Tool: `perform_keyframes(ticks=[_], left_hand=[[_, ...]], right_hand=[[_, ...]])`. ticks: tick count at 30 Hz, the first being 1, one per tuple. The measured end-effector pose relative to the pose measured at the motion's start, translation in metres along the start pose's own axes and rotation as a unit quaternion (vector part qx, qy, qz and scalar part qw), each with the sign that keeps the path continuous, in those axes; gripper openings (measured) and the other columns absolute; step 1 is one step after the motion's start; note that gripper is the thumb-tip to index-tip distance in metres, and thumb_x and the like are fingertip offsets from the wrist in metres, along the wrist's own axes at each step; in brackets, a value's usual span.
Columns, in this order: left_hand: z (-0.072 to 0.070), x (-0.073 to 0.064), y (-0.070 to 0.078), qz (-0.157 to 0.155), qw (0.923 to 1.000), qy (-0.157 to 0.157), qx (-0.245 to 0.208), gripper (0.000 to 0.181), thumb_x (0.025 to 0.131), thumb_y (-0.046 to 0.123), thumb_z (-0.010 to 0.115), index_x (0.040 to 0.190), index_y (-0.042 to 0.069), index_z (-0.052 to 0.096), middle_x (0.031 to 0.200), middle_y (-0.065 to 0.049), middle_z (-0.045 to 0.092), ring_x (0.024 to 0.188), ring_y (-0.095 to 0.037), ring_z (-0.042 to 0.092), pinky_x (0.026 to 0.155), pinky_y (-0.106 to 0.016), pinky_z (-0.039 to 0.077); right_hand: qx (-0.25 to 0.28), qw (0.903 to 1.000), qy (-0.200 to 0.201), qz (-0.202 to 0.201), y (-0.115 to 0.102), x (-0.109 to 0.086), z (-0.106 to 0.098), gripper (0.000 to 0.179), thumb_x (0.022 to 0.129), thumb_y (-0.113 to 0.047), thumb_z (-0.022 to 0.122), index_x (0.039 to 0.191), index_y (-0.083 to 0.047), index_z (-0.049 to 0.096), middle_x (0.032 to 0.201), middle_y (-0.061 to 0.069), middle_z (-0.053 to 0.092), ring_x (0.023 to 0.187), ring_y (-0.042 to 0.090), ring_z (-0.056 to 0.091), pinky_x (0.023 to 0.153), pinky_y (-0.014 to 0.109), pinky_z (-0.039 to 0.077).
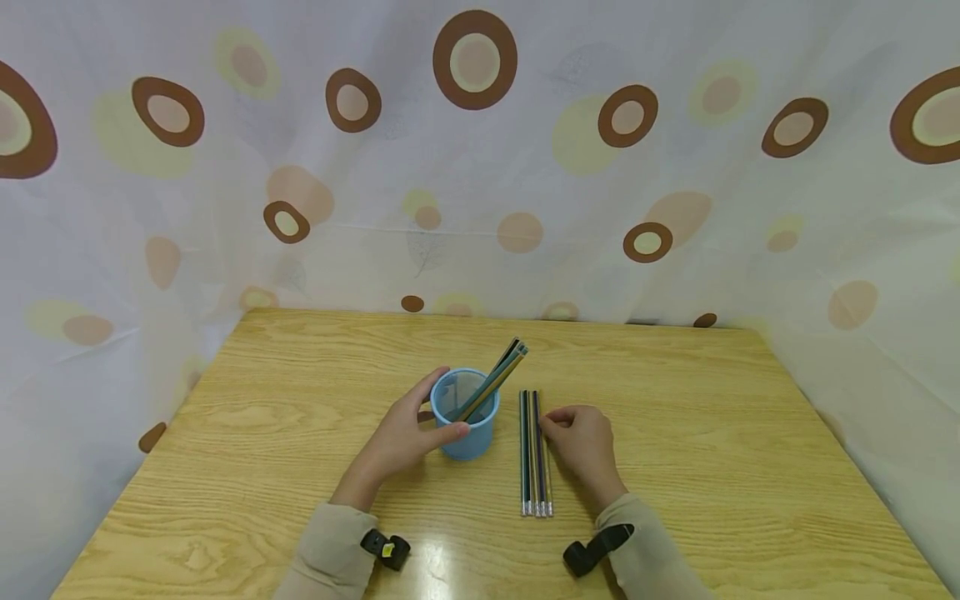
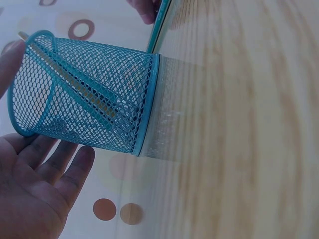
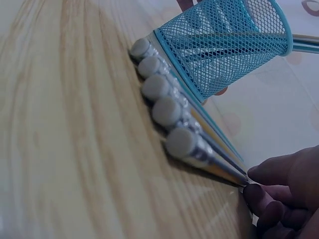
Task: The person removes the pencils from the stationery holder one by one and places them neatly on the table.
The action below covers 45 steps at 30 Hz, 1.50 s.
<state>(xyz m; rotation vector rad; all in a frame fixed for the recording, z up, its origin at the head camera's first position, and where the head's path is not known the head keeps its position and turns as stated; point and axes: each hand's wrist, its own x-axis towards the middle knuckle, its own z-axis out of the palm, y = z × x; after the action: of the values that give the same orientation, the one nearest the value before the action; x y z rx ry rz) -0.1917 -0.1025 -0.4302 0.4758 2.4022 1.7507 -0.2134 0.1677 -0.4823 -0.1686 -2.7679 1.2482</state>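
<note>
A light-blue mesh pencil cup (image 1: 467, 443) stands upright left of the table's middle. Several pencils (image 1: 495, 385) lean in it, their upper ends tilted to the right. My left hand (image 1: 401, 435) holds the cup from its left, thumb at the near rim and fingers round the far side. Right of the cup lies a row of several pencils (image 1: 527, 454), side by side, with white erasers (image 3: 167, 110) toward me. My right hand (image 1: 587, 443) pinches the yellow pencil (image 1: 548, 482) at the row's right end, near its far end, between thumb and forefinger. Those fingertips partly hide it.
The light wooden table (image 1: 697, 433) extends to both sides of the hands. A white curtain (image 1: 517, 175) with brown and yellow spots surrounds its back and sides. Black straps (image 1: 600, 550) sit on both sleeved wrists.
</note>
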Motion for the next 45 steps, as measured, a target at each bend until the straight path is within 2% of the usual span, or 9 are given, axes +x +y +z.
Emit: perform_keyframes(ticks=[3,6,9,14,24,32,39,45], left_hand=[[0.000,0.002,-0.004,-0.005,1.0000,-0.002,-0.002,0.084,0.088,0.020,0.078,0.156,0.013,0.029,0.150,-0.015,0.041,0.131,-0.044,0.045,0.104,-0.060,0.039],[0.001,0.006,-0.014,-0.008,1.0000,-0.003,-0.003,0.087,0.087,0.018,0.079,0.157,0.015,0.028,0.151,-0.014,0.040,0.131,-0.044,0.044,0.105,-0.060,0.039],[0.001,0.010,-0.024,-0.004,1.0000,-0.003,0.001,0.087,0.086,0.021,0.080,0.157,0.018,0.028,0.152,-0.011,0.040,0.131,-0.042,0.045,0.104,-0.059,0.040],[-0.001,0.011,-0.030,0.005,0.9999,-0.006,0.007,0.087,0.086,0.029,0.080,0.156,0.025,0.030,0.150,-0.006,0.042,0.131,-0.036,0.047,0.104,-0.057,0.042],[-0.001,0.010,-0.028,0.009,0.9999,-0.006,0.010,0.087,0.086,0.030,0.080,0.156,0.024,0.029,0.150,-0.006,0.042,0.132,-0.036,0.046,0.104,-0.056,0.041],[0.000,0.011,-0.026,0.001,1.0000,0.001,0.009,0.087,0.087,0.019,0.079,0.157,0.014,0.028,0.151,-0.014,0.040,0.131,-0.042,0.044,0.105,-0.060,0.039],[-0.001,0.010,-0.028,0.009,0.9999,-0.004,0.010,0.087,0.086,0.027,0.080,0.156,0.023,0.030,0.151,-0.007,0.042,0.131,-0.036,0.047,0.103,-0.057,0.042],[-0.001,0.010,-0.028,0.012,0.9999,-0.005,0.005,0.087,0.085,0.026,0.080,0.156,0.022,0.030,0.151,-0.007,0.042,0.130,-0.037,0.048,0.103,-0.058,0.042]], right_hand=[[0.000,1.0000,-0.001,-0.001,0.000,0.000,0.001,0.016,0.088,-0.018,0.075,0.089,-0.001,0.077,0.077,0.002,0.071,0.069,0.012,0.063,0.061,0.029,0.052],[-0.002,1.0000,0.001,-0.004,0.001,0.000,0.001,0.017,0.088,-0.018,0.075,0.089,-0.001,0.077,0.078,0.003,0.071,0.069,0.013,0.064,0.061,0.029,0.052],[-0.005,1.0000,0.002,-0.007,0.001,-0.001,0.001,0.017,0.088,-0.018,0.075,0.090,-0.001,0.077,0.079,0.003,0.071,0.070,0.013,0.065,0.062,0.030,0.053],[-0.001,1.0000,0.002,-0.006,-0.001,-0.001,0.000,0.018,0.087,-0.018,0.075,0.090,-0.001,0.078,0.078,0.003,0.071,0.071,0.014,0.065,0.063,0.032,0.054],[0.012,0.9999,-0.002,0.005,-0.001,-0.001,-0.002,0.017,0.088,-0.018,0.075,0.092,-0.002,0.078,0.080,0.003,0.071,0.073,0.014,0.064,0.064,0.030,0.053],[0.037,0.9993,0.003,0.006,0.000,-0.001,-0.005,0.015,0.088,-0.018,0.075,0.092,-0.004,0.077,0.082,0.004,0.070,0.074,0.015,0.063,0.065,0.029,0.051],[0.066,0.9978,0.008,0.003,0.000,0.000,-0.005,0.014,0.089,-0.018,0.074,0.095,-0.004,0.077,0.084,0.004,0.070,0.076,0.015,0.063,0.065,0.026,0.050],[0.103,0.9946,0.012,-0.004,-0.001,0.000,-0.004,0.015,0.090,-0.017,0.073,0.097,-0.005,0.077,0.088,0.005,0.070,0.078,0.015,0.062,0.068,0.025,0.051]])
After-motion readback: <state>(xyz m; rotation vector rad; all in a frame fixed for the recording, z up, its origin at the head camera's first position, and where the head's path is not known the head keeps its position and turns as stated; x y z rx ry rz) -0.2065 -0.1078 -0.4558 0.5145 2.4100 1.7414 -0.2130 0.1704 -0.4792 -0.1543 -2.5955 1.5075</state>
